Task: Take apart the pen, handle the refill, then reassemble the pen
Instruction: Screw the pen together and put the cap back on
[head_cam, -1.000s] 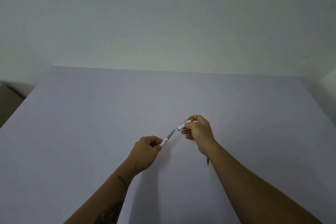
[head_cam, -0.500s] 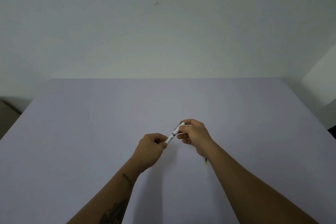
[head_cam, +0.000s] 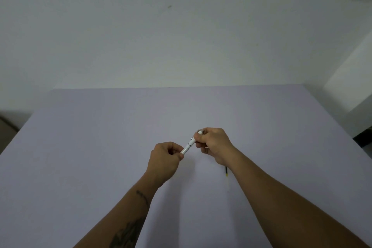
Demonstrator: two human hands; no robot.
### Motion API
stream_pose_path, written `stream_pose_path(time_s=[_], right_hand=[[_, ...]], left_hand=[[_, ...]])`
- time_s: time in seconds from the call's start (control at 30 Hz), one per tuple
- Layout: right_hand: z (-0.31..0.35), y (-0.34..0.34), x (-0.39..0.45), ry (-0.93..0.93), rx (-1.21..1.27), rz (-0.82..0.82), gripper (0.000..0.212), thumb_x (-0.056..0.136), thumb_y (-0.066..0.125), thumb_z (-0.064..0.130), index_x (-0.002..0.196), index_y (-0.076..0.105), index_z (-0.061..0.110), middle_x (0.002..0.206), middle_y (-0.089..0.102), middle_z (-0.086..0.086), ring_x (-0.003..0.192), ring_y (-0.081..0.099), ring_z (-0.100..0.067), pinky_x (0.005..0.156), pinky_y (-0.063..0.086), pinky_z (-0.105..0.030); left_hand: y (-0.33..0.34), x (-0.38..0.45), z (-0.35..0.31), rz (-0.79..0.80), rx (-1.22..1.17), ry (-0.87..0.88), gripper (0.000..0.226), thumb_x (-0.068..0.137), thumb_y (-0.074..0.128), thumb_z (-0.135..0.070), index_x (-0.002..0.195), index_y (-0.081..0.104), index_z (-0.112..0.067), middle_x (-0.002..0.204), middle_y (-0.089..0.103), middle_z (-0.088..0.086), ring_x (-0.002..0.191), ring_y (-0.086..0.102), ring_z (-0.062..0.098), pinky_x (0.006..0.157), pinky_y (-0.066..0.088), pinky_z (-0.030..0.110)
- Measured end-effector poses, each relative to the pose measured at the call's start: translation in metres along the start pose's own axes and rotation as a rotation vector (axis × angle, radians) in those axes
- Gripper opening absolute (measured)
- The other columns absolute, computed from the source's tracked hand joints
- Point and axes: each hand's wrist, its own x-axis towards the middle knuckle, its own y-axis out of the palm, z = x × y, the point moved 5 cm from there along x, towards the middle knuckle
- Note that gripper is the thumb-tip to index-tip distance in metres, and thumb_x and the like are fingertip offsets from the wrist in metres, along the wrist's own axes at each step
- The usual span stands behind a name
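both hands are raised just above the pale lilac worktop [head_cam: 100,147], near its middle, and share one white pen [head_cam: 189,144]. the pen lies on a diagonal, its lower end toward the left hand [head_cam: 164,158] and its upper end toward the right hand [head_cam: 214,143]. the left hand is curled, thumb and fingers clamped on the lower end of the barrel, so that end is hidden inside the grip. the right hand is closed on the upper end, fingertips pinched around it, with a small dark tip showing just past the knuckles. between the two hands a short length of white barrel is exposed, with a dark band or joint line about midway along it; whether the two halves are fully seated cannot be told at this size. a thin dark refill [head_cam: 226,171] with a yellow end lies flat on the worktop just below the right wrist, partly covered by the forearm, apart from the pen. the left forearm carries dark tattoo marks. a plain pale wall [head_cam: 181,36] rises behind the far edge of the worktop. a dark object sits at the right border of the view, too cropped to identify.
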Motion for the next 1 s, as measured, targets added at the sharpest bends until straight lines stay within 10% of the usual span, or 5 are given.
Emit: stream_pose_path(time_s=[0.77,1.0], right_hand=[[-0.021,-0.003,0.003,-0.090,-0.085,-0.169,0.009,0.088,0.068,0.013,0.082,0.074,0.016,0.073,0.072,-0.003,0.061,0.068,-0.012,0.059,0.058,-0.025],[-0.024,-0.020,0.025,-0.080,-0.546,-0.179,0.022,0.087,0.059,0.017,0.108,0.064,0.019,0.088,0.068,-0.004,0.078,0.067,-0.023,0.066,0.054,-0.033]], left_hand=[[0.028,0.001,0.002,-0.034,0.027,0.140,0.008,0.087,0.070,-0.021,0.092,0.069,-0.026,0.076,0.066,-0.009,0.060,0.059,0.004,0.049,0.044,0.008],[0.013,0.017,0.037,-0.125,0.509,0.217,0.036,0.094,0.049,-0.022,0.129,0.055,-0.016,0.126,0.056,0.001,0.105,0.059,0.019,0.088,0.051,0.032]])
